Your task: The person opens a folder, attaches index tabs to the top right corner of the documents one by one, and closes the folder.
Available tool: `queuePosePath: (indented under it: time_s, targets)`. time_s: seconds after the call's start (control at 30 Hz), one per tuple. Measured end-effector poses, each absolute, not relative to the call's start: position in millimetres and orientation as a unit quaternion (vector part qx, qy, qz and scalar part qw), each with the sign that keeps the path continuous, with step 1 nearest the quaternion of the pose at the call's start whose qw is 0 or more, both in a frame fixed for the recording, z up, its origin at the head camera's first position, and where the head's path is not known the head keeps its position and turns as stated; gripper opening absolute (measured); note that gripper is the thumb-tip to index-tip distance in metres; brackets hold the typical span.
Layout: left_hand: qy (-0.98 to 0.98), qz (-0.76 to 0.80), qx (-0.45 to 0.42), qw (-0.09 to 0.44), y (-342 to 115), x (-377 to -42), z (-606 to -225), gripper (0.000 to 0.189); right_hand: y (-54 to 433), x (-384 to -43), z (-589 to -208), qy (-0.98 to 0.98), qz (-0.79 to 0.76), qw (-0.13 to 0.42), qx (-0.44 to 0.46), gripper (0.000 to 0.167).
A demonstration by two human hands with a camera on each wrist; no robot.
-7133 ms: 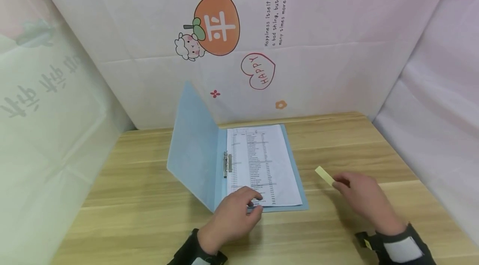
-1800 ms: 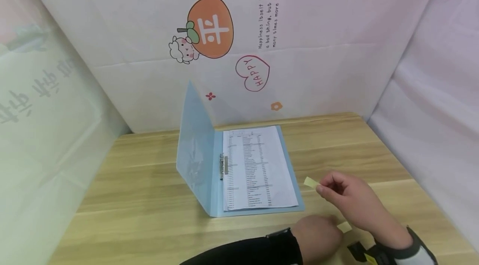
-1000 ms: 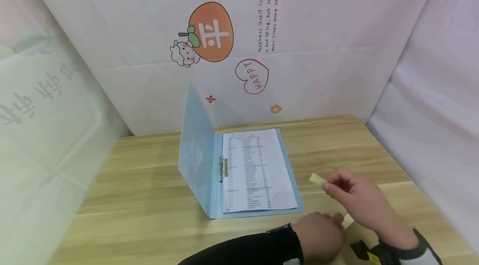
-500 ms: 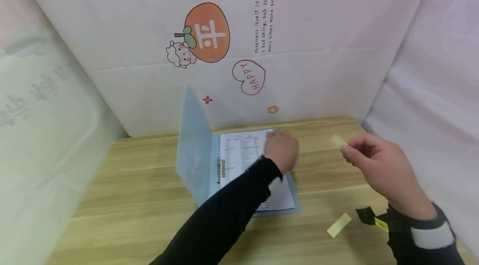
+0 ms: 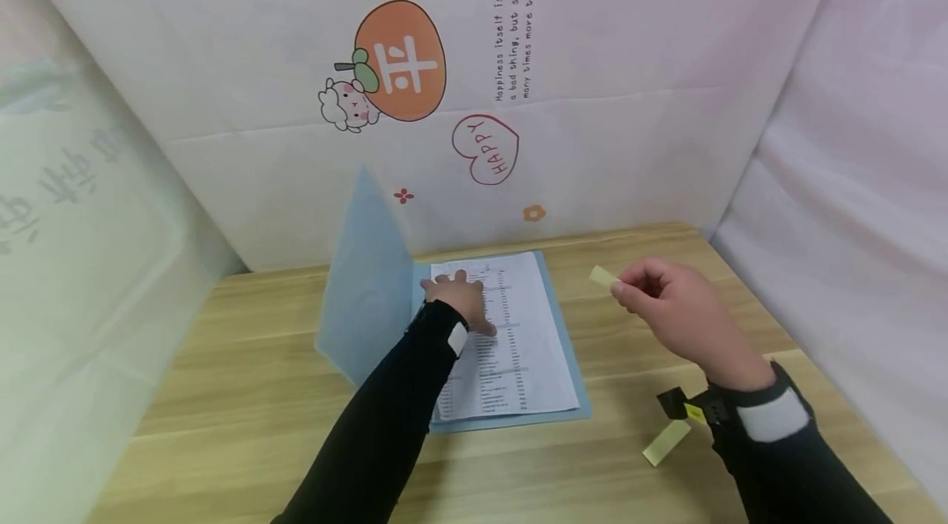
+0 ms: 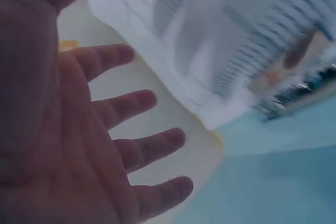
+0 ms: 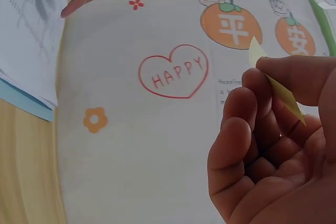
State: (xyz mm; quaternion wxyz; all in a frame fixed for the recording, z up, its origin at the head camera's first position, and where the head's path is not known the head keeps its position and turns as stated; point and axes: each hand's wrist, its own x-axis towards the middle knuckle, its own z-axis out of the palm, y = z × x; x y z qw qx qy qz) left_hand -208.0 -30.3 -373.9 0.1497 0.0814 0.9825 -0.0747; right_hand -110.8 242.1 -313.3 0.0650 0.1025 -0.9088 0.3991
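A light blue folder (image 5: 569,351) lies open on the table, its cover (image 5: 363,285) standing up at the left. Printed sheets (image 5: 511,376) fill its right side. Over their upper left part my left hand (image 5: 461,299) spreads its fingers; I cannot tell whether it touches the paper. The folder's metal clip (image 6: 286,98) appears in the left wrist view, while the left arm covers it in the head view. To the right of the folder, in the air, my right hand (image 5: 681,318) pinches a small yellow sticky note (image 5: 603,276) between thumb and forefinger.
A second yellow sticky note (image 5: 666,442) lies on the wooden table (image 5: 244,392) near the right wrist. Behind the table hangs a printed white cloth (image 5: 615,146), with more cloth at both sides.
The left hand leaves the second sticky note near the right wrist, sweeps over the folder's right edge, then moves left across the sheets. The right hand rises with its sticky note, away from the table's front.
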Motion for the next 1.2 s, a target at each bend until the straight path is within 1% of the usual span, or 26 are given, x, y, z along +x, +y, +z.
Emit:
queuePosePath:
  time_s: [0.1, 0.2, 0.33, 0.47, 0.53, 0.63, 0.77, 0.9, 1.07, 1.13, 1.2]
  targets:
    - [0.985, -0.054, 0.079, 0.146, -39.3, -207.0, -379.0, 0.087, 240.7, -118.5, -318.8, -0.912, 0.394, 0.055, 0.104, 0.03]
    - [0.985, -0.034, 0.069, 0.156, -46.6, -207.4, -384.9, 0.09, 239.0, -125.9, -322.7, -0.915, 0.388, 0.043, 0.108, 0.028]
    - [0.985, -0.022, 0.053, 0.161, -53.5, -213.0, -399.2, 0.095, 236.6, -137.7, -327.2, -0.921, 0.37, 0.024, 0.117, 0.023]
    - [0.984, -0.018, 0.047, 0.171, -60.4, -217.5, -410.8, 0.095, 229.5, -156.1, -333.7, -0.926, 0.353, -0.001, 0.136, 0.015]
    - [0.983, -0.015, 0.046, 0.176, -64.1, -216.3, -411.2, 0.094, 220.6, -167.5, -338.8, -0.927, 0.346, -0.014, 0.148, 0.012]
    - [0.982, -0.015, 0.044, 0.183, -69.3, -213.9, -408.9, 0.095, 199.5, -185.3, -351.9, -0.923, 0.348, -0.036, 0.16, 0.012]
    - [0.981, -0.005, 0.04, 0.192, -75.9, -213.5, -409.7, 0.098, 166.2, -202.7, -379.2, -0.903, 0.377, -0.101, 0.178, 0.013]
    - [0.977, 0.034, 0.047, 0.207, -80.9, -212.8, -404.9, 0.095, 144.1, -204.4, -402.9, -0.917, 0.32, -0.149, 0.187, 0.011]
    - [0.972, 0.087, 0.049, 0.215, -88.5, -223.4, -394.8, 0.091, 136.0, -198.7, -416.9, -0.938, 0.235, -0.158, 0.2, 0.012]
    - [0.972, 0.093, 0.051, 0.208, -91.9, -229.9, -393.2, 0.091, 135.9, -197.2, -419.0, -0.941, 0.227, -0.154, 0.201, 0.013]
    - [0.976, 0.072, 0.073, 0.191, -94.3, -237.1, -395.1, 0.087, 136.6, -196.9, -420.2, -0.943, 0.22, -0.147, 0.201, 0.014]
